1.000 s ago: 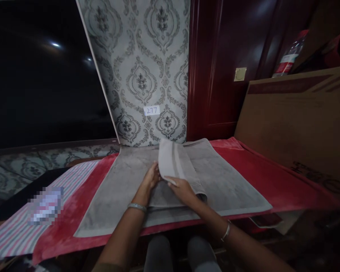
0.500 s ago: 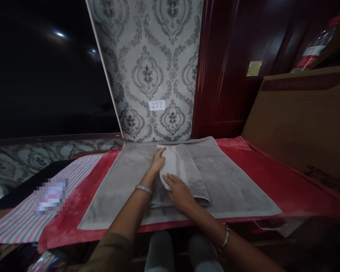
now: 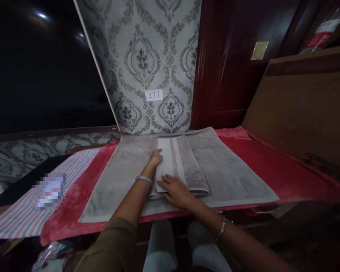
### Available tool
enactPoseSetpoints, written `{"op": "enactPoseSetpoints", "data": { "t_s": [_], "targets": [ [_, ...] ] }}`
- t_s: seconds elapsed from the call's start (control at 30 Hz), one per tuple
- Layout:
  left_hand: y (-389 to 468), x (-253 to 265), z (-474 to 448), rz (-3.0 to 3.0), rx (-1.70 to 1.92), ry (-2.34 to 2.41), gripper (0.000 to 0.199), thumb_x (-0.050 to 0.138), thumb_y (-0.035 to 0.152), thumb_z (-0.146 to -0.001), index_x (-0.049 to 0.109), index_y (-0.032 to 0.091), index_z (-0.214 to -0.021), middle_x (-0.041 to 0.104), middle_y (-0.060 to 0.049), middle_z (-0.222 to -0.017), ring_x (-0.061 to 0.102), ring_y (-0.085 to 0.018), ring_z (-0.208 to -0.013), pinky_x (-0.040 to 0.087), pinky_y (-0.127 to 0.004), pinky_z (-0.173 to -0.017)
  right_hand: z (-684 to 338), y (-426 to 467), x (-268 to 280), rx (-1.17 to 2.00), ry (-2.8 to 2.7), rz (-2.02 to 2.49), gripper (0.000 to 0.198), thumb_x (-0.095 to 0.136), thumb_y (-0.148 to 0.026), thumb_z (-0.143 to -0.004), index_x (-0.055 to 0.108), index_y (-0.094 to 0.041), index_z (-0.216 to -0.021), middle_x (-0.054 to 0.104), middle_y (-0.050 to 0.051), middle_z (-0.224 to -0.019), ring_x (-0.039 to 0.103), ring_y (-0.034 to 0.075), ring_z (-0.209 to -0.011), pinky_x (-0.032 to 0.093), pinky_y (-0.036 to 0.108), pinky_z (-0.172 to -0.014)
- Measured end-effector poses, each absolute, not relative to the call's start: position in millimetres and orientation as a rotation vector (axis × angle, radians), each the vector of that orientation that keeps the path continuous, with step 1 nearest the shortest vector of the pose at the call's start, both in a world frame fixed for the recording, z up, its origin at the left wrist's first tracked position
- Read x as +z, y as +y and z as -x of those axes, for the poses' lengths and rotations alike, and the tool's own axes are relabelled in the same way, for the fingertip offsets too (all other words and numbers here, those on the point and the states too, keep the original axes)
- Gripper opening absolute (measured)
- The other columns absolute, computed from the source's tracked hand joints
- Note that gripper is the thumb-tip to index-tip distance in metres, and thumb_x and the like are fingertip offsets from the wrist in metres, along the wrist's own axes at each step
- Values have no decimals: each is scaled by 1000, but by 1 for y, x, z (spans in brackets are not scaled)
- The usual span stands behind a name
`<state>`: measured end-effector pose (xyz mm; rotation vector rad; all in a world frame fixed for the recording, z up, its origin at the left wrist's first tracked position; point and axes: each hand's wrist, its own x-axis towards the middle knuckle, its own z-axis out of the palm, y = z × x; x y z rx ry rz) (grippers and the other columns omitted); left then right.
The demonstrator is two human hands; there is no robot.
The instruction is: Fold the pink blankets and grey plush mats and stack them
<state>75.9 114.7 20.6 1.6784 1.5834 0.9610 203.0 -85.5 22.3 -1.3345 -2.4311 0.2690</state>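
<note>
A folded grey towel (image 3: pixel 191 160) with a pale white band along its left side lies on a larger grey towel (image 3: pixel 113 177) spread flat. My left hand (image 3: pixel 155 158) rests at the left edge of the folded towel, one finger stretched towards the white band; its other fingers are partly hidden. Lower down, my right hand (image 3: pixel 177 192) lies with its fingers spread on the near part of the white band. Neither hand visibly lifts the cloth.
Beneath the grey towel is a red cloth (image 3: pixel 252 162), with a striped cloth (image 3: pixel 22 219) to the left. A cardboard box (image 3: pixel 306 98) stands at the right, a bottle (image 3: pixel 323 34) on top. A dark screen (image 3: pixel 45 68) and patterned wall (image 3: pixel 147 75) are behind.
The white-banded edge of the folded towel was wrinkled and now lies flatter and straighter. My right hand's fingers have spread and moved slightly left. The whole view has tilted down a little.
</note>
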Motion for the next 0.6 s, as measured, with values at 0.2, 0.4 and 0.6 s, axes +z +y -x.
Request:
{"op": "enactPoseSetpoints", "data": {
  "t_s": [0.2,0.4,0.6],
  "targets": [
    [109,16,-80,-1822,916,1647,68,57,1,-70,62,16,-136,60,-10,-144,55,-23,-134,39,-30,-115,-255,-71,40,71,-2172,1523,60,45,-40,-101,40,-15,-155,38,17,-158,30,30,-149,26,51,-120],
    [100,15,-84,-1913,860,1713,68,53,1,-74,58,17,-140,58,-10,-146,54,-22,-135,37,-31,-116,-262,-79,11,52,-2316,1756,63,45,-52,-100,33,-29,-158,24,7,-166,14,35,-153,16,62,-120],
    [85,33,-86,-1978,723,1812,65,53,3,-78,54,12,-143,57,-15,-145,54,-24,-133,39,-30,-113,-256,-86,-2,46,-2320,1775,61,41,-52,-101,34,-29,-158,26,6,-165,16,35,-153,16,62,-119]
  ]
}}
